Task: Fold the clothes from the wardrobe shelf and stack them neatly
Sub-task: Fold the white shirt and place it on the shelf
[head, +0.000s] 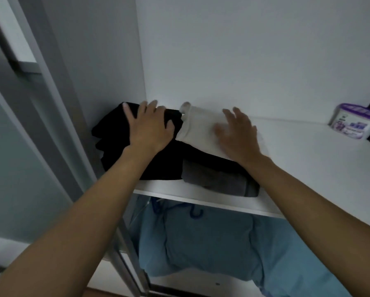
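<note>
You seem to be at the gathering step. Your left hand lies flat with fingers spread on the black pile on the wardrobe shelf, gripping nothing. Your right hand, blurred and splayed wide, is over the cream garment on the pile's right side; whether it touches, I cannot tell. A grey garment sits at the pile's front. Next, close on the clothes and draw them forward. The purple-lidded tub, well right of the pile, is not in the way; blue clothes hang below.

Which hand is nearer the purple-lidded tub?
Right. The right hand is over the cream garment, left of the purple-lidded white tub; the left hand rests farther left on black clothes.
</note>
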Tool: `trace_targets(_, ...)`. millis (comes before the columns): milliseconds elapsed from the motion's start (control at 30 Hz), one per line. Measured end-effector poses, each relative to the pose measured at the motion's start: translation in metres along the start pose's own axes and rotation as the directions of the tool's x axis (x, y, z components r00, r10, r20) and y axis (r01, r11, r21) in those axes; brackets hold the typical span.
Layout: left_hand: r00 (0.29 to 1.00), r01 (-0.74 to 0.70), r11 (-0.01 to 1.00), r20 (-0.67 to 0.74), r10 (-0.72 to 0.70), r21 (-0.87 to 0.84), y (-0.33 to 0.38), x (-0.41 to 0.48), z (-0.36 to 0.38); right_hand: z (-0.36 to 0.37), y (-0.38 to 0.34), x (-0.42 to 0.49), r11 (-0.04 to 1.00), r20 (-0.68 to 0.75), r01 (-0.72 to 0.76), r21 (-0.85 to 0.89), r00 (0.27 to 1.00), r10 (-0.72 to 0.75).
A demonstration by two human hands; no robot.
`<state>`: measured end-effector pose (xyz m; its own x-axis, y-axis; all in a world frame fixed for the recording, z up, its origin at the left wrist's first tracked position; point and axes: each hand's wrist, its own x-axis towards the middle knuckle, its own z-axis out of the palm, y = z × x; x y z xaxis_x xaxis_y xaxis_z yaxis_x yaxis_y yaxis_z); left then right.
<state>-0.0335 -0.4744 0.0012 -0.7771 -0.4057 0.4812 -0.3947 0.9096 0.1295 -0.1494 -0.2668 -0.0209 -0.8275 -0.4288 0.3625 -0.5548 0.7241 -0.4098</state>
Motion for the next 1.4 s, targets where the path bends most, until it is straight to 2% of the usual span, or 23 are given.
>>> trace_targets(67, 0.977, 0.175, 0.984, 0.127, -0.173, -0.011, -0.019, -0.011, 0.01, 0.016, -0.021, -0.016, 0.993, 0.097, 0.113, -0.014, 0.989, -0.111)
trace_targets(133, 0.958, 0.243, 0.963, 0.187, -0.22, -0.113, -0.027, -0.025, 0.025, 0.029, -0.018, -0.031, 0.984, 0.123, 0.146, -0.104, 0.983, -0.133)
trace_targets(300, 0.974, 0.196, 0.97, 0.142, -0.176, -0.144, -0.025, -0.01, 0.057, 0.043, 0.007, -0.016, 0.965, 0.025, 0.142, -0.222, 0.99, -0.14)
trace_targets(600, 0.946, 0.194, 0.972, 0.288, -0.149, -0.134, -0.022, 0.091, 0.098, 0.074, 0.041, 0.089, 0.966, -0.004, 0.074, -0.248, 0.997, -0.078)
trace_targets(867, 0.921, 0.216, 0.973, 0.348, -0.175, -0.084, -0.02, 0.155, 0.137, 0.104, 0.058, 0.173, 0.974, -0.014, 0.114, -0.198, 0.993, -0.119)
trace_targets(1033, 0.915, 0.229, 0.97, 0.358, -0.183, -0.088, -0.025, 0.172, 0.153, 0.118, 0.067, 0.188, 0.976, -0.075, 0.129, -0.174, 0.987, -0.143)
trace_targets(1100, 0.909, 0.236, 0.968, 0.373, -0.186, -0.091, -0.026, 0.168, 0.15, 0.114, 0.07, 0.189, 0.981, -0.056, 0.135, -0.138, 0.988, -0.144)
trace_targets(1233, 0.894, 0.239, 0.96, 0.419, -0.157, -0.149, -0.012, 0.127, 0.121, 0.1, 0.07, 0.179, 0.992, 0.091, 0.12, -0.043, 0.989, -0.116)
trace_targets(1333, 0.915, 0.188, 0.924, 0.402, -0.042, -0.332, 0.004, 0.058, 0.086, 0.091, 0.066, 0.14, 0.994, 0.068, 0.108, 0.03, 0.992, -0.11)
trace_targets(1400, 0.944, 0.138, 0.878, 0.329, 0.023, -0.459, 0.005, -0.002, 0.058, 0.085, 0.054, 0.108, 0.975, 0.037, 0.057, 0.217, 0.997, -0.066)
